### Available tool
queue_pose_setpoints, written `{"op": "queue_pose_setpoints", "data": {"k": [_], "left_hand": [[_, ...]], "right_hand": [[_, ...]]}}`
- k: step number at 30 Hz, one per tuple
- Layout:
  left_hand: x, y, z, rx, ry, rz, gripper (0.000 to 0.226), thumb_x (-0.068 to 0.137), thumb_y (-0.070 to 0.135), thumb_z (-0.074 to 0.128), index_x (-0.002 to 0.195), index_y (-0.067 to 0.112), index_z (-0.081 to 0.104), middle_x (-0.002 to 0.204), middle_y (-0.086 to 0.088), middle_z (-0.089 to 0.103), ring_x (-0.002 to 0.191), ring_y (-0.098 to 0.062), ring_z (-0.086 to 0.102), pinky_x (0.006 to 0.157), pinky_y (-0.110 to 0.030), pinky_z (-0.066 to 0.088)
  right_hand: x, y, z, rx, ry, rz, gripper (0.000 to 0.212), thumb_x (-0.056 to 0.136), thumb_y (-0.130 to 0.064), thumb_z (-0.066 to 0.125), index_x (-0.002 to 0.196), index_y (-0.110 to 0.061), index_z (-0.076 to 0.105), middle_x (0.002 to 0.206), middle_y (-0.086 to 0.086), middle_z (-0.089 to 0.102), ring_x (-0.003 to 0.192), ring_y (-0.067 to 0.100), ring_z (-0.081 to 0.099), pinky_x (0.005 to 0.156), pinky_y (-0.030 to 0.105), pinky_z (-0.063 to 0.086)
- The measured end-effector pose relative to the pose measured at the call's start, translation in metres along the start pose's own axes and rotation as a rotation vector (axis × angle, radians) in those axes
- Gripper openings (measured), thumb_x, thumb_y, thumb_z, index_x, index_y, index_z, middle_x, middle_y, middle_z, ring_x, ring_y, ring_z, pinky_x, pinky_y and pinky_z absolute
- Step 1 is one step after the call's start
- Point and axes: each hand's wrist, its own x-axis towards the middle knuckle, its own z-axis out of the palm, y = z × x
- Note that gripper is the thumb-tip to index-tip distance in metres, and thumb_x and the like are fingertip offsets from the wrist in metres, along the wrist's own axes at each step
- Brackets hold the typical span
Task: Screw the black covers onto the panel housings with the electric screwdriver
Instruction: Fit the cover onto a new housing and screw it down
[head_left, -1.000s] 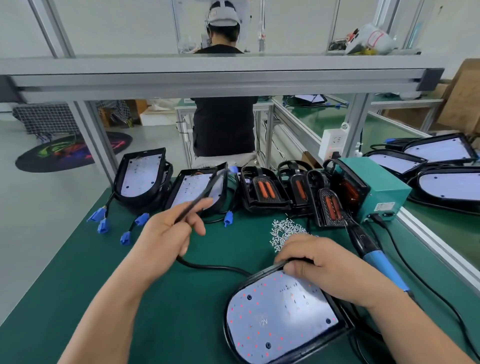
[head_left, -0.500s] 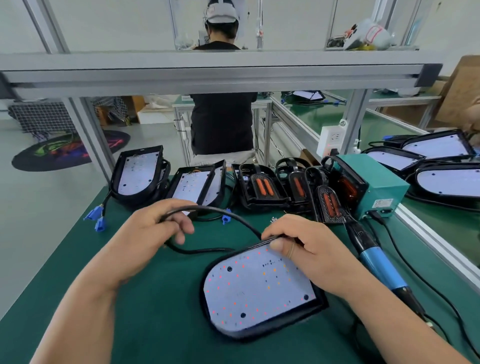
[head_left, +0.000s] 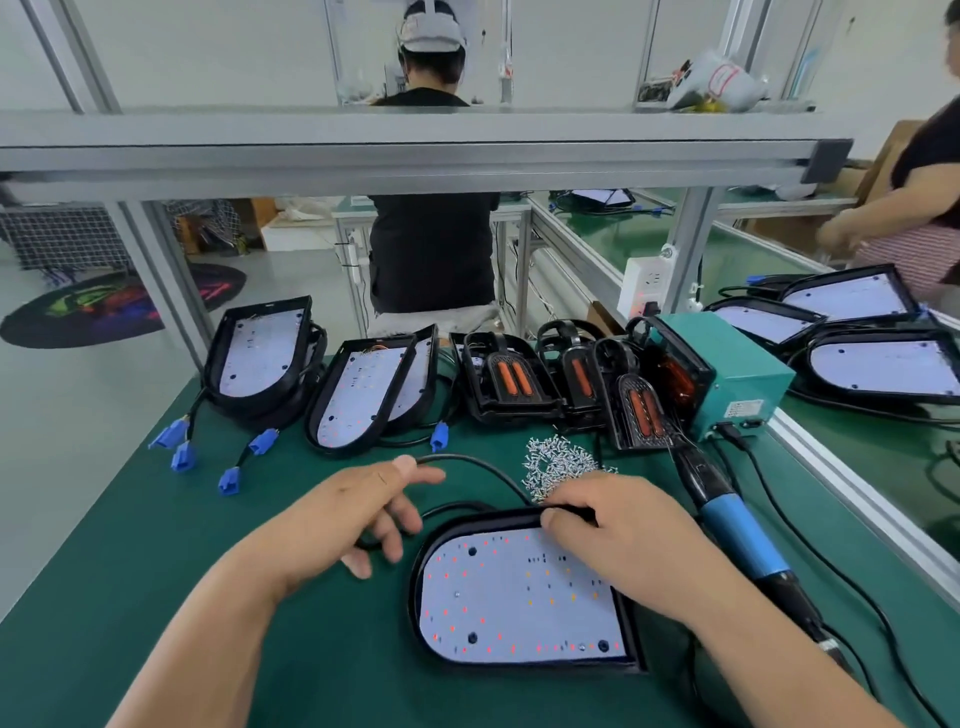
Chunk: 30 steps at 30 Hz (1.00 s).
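Thumb and forefinger of the left hand (head_left: 363, 512) pinch a smooth black cable (head_left: 483, 464) just left of the panel housing (head_left: 493, 597), the other fingers loosely spread. The right hand (head_left: 628, 535) curls its fingers over the housing's rounded far rim, thumb pressed to the edge. The housing lies flat on the green mat (head_left: 156, 571): a white D-shaped board dotted red, framed in black. Beyond it are one heap of small silver screws (head_left: 561, 462) and three ribbed black covers (head_left: 511, 382) with orange strips. To its right lies one blue-gripped electric screwdriver (head_left: 737, 538).

Bare left hand (head_left: 363, 512), bare right hand (head_left: 623, 535), forearms (head_left: 223, 613) uncovered as far as visible
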Motion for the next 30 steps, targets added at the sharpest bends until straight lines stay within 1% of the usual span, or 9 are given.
{"op": "queue_pose_setpoints", "data": {"k": [3,8,12,16,19,21,23,26,30], "left_hand": [[0.002,-0.001,-0.003,-0.013,0.098,-0.054,0.031,0.111,0.04,0.043,0.122,0.034,0.072,0.094,-0.007,0.075,0.074,-0.021,0.072,0.051,-0.031,0.049],[0.0,-0.003,-0.016,0.03,0.019,-0.074,0.039,0.088,0.034,0.052,0.113,0.053,0.076,0.089,0.004,0.073,0.075,-0.01,0.064,0.069,-0.029,0.054],[0.003,-0.007,-0.023,0.196,0.106,-0.013,0.043,0.094,0.021,0.052,0.1,0.056,0.077,0.091,0.008,0.076,0.083,-0.015,0.067,0.081,-0.028,0.051],[0.002,-0.006,-0.026,0.32,0.093,-0.007,0.043,0.085,0.027,0.049,0.104,0.056,0.076,0.091,0.006,0.076,0.092,-0.038,0.067,0.08,-0.039,0.053],[0.0,-0.005,-0.023,0.405,0.169,0.028,0.046,0.096,0.023,0.05,0.103,0.062,0.073,0.098,0.027,0.074,0.094,-0.011,0.07,0.087,-0.033,0.056],[-0.001,-0.001,-0.017,0.464,0.252,0.131,0.048,0.102,0.02,0.051,0.111,0.062,0.071,0.108,0.04,0.066,0.11,0.01,0.06,0.09,-0.014,0.045],[-0.001,0.001,-0.013,0.49,0.284,0.254,0.049,0.105,0.019,0.049,0.127,0.059,0.066,0.111,0.035,0.06,0.114,0.008,0.053,0.094,-0.018,0.042],[0.0,0.002,-0.008,0.679,0.357,0.412,0.044,0.104,0.029,0.051,0.14,0.052,0.061,0.117,0.03,0.055,0.119,0.001,0.044,0.109,-0.032,0.033],[-0.002,0.002,-0.002,0.799,0.339,0.487,0.046,0.096,0.062,0.045,0.138,0.054,0.062,0.132,0.028,0.047,0.133,-0.003,0.034,0.119,-0.034,0.017]], "right_hand": [[0.002,0.005,-0.014,0.091,-0.113,-0.045,0.044,0.091,-0.055,0.047,0.082,-0.013,0.055,0.077,0.007,0.058,0.072,0.021,0.056,0.075,0.048,0.051],[0.009,0.005,-0.014,0.146,-0.253,-0.099,0.046,0.096,-0.059,0.052,0.077,-0.018,0.058,0.074,0.008,0.056,0.072,0.028,0.054,0.07,0.05,0.048],[0.014,0.008,-0.022,0.085,-0.116,-0.038,0.057,0.093,-0.081,0.044,0.089,-0.029,0.068,0.082,-0.005,0.067,0.073,0.01,0.062,0.073,0.041,0.055],[0.038,0.034,-0.042,-0.027,0.294,0.123,0.045,0.09,-0.077,0.049,0.106,-0.039,0.068,0.1,-0.018,0.07,0.091,0.0,0.064,0.08,0.034,0.055],[0.063,0.064,-0.057,-0.31,0.376,0.298,0.069,0.092,-0.073,0.054,0.133,-0.018,0.058,0.123,0.012,0.061,0.113,0.034,0.059,0.091,0.048,0.051],[0.075,0.077,-0.058,-0.439,0.244,0.398,0.091,0.085,-0.087,0.05,0.134,-0.011,0.047,0.125,0.018,0.055,0.113,0.041,0.059,0.084,0.051,0.05],[0.081,0.082,-0.052,-0.475,0.126,0.42,0.101,0.078,-0.096,0.049,0.134,-0.011,0.042,0.127,0.018,0.054,0.11,0.041,0.063,0.074,0.048,0.048],[0.083,0.089,-0.042,-0.497,0.108,0.412,0.104,0.076,-0.096,0.052,0.136,-0.013,0.041,0.123,0.018,0.058,0.103,0.04,0.065,0.066,0.043,0.044],[0.081,0.089,-0.04,-0.491,0.107,0.417,0.086,0.083,-0.087,0.056,0.131,-0.016,0.041,0.116,0.014,0.059,0.084,0.032,0.053,0.063,0.041,0.044]]}}
